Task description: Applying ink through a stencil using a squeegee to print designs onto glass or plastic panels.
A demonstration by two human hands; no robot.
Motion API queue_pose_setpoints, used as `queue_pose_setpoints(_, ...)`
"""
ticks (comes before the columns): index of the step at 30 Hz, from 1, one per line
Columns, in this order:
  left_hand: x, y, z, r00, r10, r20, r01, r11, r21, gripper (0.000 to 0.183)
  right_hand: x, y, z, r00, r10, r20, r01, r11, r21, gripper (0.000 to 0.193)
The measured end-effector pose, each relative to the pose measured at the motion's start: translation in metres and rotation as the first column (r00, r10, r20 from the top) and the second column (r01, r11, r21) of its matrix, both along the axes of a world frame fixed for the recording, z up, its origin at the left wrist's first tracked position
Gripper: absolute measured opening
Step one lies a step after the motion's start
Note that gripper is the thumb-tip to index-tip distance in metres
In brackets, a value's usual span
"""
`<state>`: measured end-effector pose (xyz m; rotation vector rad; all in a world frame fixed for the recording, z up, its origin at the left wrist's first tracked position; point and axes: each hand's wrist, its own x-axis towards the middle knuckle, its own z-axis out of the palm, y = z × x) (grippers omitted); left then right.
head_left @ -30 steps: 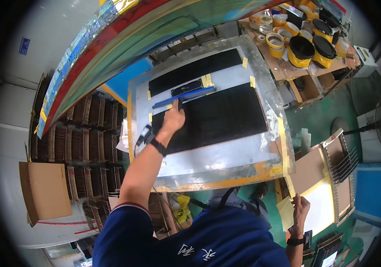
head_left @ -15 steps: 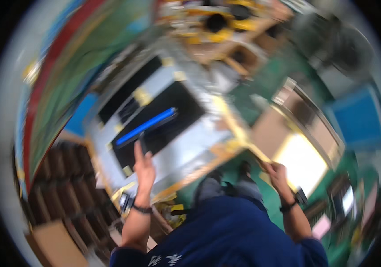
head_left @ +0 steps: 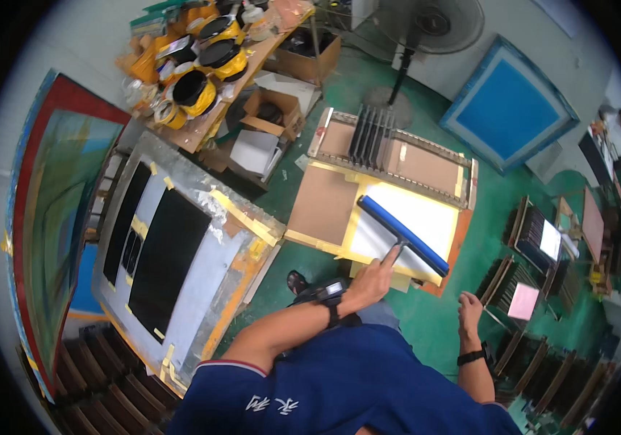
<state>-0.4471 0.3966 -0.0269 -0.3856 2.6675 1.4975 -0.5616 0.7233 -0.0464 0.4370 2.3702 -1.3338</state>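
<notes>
A blue cleaning roller (head_left: 405, 235) on a dark handle is held by my left hand (head_left: 370, 284), whose fingers are wrapped round the handle. The roller lies slantwise over a bright white sheet (head_left: 430, 216) with yellow tape round its edges; whether it touches the sheet I cannot tell. My right hand (head_left: 470, 312) hangs to the right of the board, fingers loosely curled, with nothing visible in it. Beside the sheet is a bare brown panel (head_left: 323, 204). Behind it, a frame rack (head_left: 426, 170) carries several upright dark plates (head_left: 372, 138).
On the left stands a worktable (head_left: 218, 286) bearing black panels (head_left: 169, 255). A pedestal fan (head_left: 397, 76) and a blue screen frame (head_left: 506, 105) are at the back. Tubs (head_left: 194, 93) crowd the bench at far left. Slotted racks (head_left: 513, 286) stand on the right.
My view has swung right, away from the worktable. The roller in my left hand has gone from above the black panel to above the white sheet. My right hand has left the board's corner.
</notes>
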Motion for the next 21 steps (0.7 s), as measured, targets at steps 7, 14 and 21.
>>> queue_pose_setpoints(7,0.023,0.0,-0.024,0.996,0.083,0.044,-0.073,0.978,-0.195,0.048,-0.034,-0.092,0.024,0.908,0.324,-0.267,-0.377,0.909,-0.179,0.022)
queue_pose_setpoints(14,0.191,-0.076,0.028,0.884,0.466,-0.036,-0.467,0.879,-0.09,0.036,0.023,-0.342,0.13,0.48,0.751,-0.453,-0.877,0.418,-0.238,0.019)
queue_pose_setpoints(21,0.408,-0.103,0.05,0.371,0.906,-0.204,-0.928,0.37,-0.045,0.032,0.208,-0.517,0.203,-0.001,0.766,-0.643,-0.988,-0.102,-0.12,0.013)
